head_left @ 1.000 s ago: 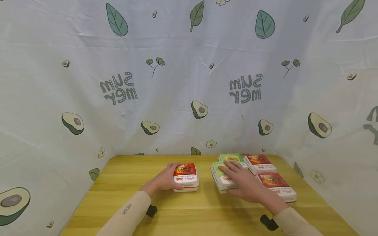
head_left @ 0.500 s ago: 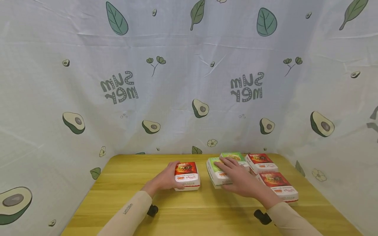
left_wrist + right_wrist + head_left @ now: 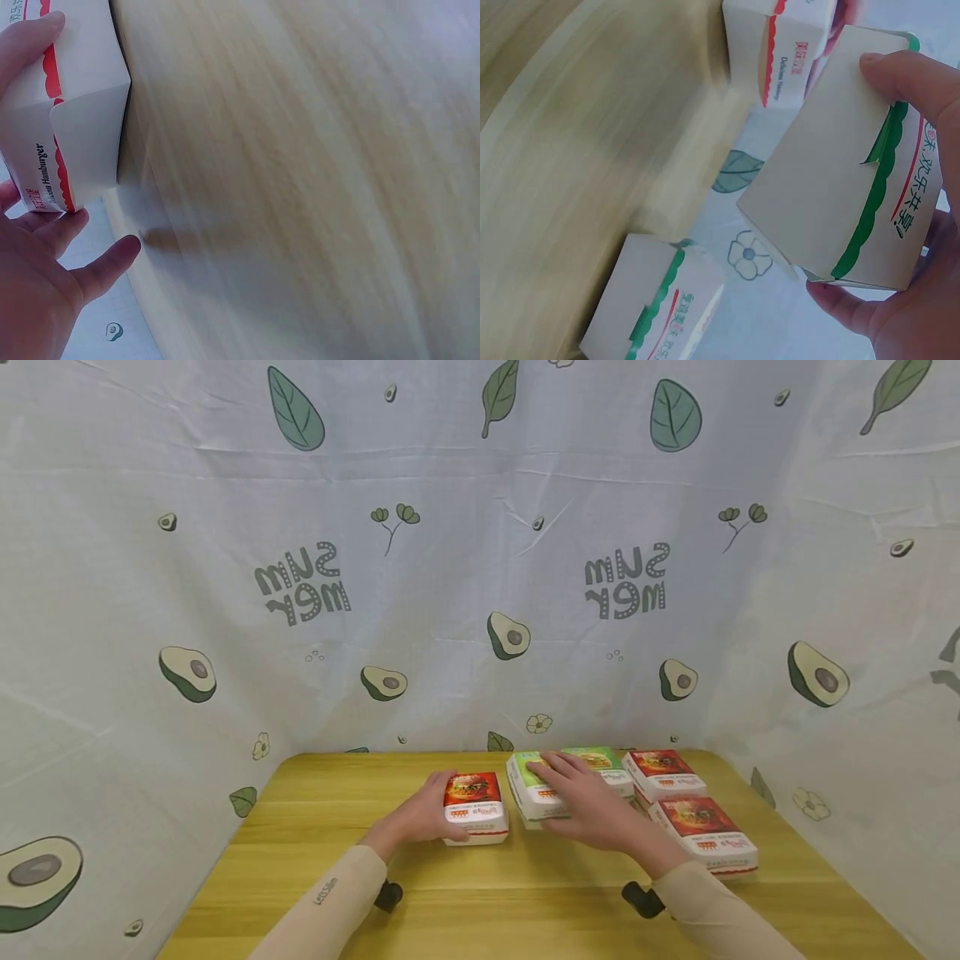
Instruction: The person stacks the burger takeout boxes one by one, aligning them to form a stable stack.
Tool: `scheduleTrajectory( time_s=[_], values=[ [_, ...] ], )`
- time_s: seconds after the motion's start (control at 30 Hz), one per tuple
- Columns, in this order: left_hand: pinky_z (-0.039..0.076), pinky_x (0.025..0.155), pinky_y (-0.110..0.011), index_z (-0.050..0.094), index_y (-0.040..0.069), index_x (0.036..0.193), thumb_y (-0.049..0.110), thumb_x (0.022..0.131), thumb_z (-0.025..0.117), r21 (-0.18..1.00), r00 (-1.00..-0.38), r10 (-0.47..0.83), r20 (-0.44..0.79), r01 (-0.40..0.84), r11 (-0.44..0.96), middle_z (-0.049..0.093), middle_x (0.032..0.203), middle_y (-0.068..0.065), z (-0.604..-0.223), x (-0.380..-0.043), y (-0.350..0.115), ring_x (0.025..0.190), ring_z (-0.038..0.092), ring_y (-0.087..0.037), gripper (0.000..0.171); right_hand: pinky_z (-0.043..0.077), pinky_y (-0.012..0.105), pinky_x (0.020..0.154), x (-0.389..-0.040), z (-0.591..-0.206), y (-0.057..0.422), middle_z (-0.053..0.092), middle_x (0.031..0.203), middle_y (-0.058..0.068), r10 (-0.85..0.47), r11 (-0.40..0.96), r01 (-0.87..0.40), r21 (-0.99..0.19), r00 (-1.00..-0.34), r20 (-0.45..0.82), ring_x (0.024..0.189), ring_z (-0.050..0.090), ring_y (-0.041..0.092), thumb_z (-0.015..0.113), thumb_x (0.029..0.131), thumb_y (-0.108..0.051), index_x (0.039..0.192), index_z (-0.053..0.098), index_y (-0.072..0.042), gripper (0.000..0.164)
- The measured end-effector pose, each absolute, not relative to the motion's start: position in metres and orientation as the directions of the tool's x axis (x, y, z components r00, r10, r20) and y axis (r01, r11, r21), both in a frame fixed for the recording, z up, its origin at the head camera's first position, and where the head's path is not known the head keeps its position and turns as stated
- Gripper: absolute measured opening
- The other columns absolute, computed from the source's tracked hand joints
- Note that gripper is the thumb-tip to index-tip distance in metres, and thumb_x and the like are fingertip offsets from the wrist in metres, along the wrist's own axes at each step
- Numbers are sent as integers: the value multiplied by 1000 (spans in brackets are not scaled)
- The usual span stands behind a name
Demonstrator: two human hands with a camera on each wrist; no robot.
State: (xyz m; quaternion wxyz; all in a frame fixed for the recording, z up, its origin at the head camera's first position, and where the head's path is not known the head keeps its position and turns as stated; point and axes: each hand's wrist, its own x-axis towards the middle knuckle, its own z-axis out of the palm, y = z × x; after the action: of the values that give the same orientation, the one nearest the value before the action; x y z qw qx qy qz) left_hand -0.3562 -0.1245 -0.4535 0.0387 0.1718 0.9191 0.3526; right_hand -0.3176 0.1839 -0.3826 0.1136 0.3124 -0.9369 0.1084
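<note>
While a person in pale sleeves [image 3: 326, 893] works at a wooden table [image 3: 300, 860], the left hand [image 3: 416, 812] grips a red box [image 3: 476, 806] on the tabletop around the middle, its thumb on the near side and one finger spread away from the cardboard; just to the right, the right hand [image 3: 592, 800] holds a green box [image 3: 531, 789] slightly above the table, spread wide enough to span it, thumb on the near side and fingers across the top; another green box [image 3: 617, 779] sits beyond that hand, toward the far edge; farther right lie two more boxes, the far-right red box [image 3: 667, 773] and the near-right red box [image 3: 703, 835]; an avocado-print curtain [image 3: 450, 577] hangs behind.
</note>
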Motion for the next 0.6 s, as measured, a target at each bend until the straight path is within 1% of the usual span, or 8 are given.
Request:
scheduleTrajectory(
  time_s=[0.13,0.37,0.6],
  values=[
    [43,106,-53,26,12,156,43,70,91,661,-937,344,55,293,691,36,150,-10,-453,-356,-125,123,48,-25,112,34,65,111,-321,-382,177,34,163,9,-554,788,-601,-131,-786,274,149,29,37,84,81,-38,155,40,-25,87],
    [43,107,-51,25,15,156,44,70,90,655,-943,330,39,274,704,36,150,-8,-453,-356,-124,123,48,-24,112,32,67,111,-327,-381,168,34,163,11,-566,779,-610,-144,-783,257,149,28,38,82,83,-39,156,38,-25,87],
    [43,107,-51,26,11,156,42,69,91,663,-937,347,48,290,690,37,148,-9,-454,-357,-124,123,49,-25,113,36,63,111,-333,-382,160,35,162,10,-584,765,-629,-134,-767,265,147,32,37,81,83,-43,156,39,-24,86]
  ],
)
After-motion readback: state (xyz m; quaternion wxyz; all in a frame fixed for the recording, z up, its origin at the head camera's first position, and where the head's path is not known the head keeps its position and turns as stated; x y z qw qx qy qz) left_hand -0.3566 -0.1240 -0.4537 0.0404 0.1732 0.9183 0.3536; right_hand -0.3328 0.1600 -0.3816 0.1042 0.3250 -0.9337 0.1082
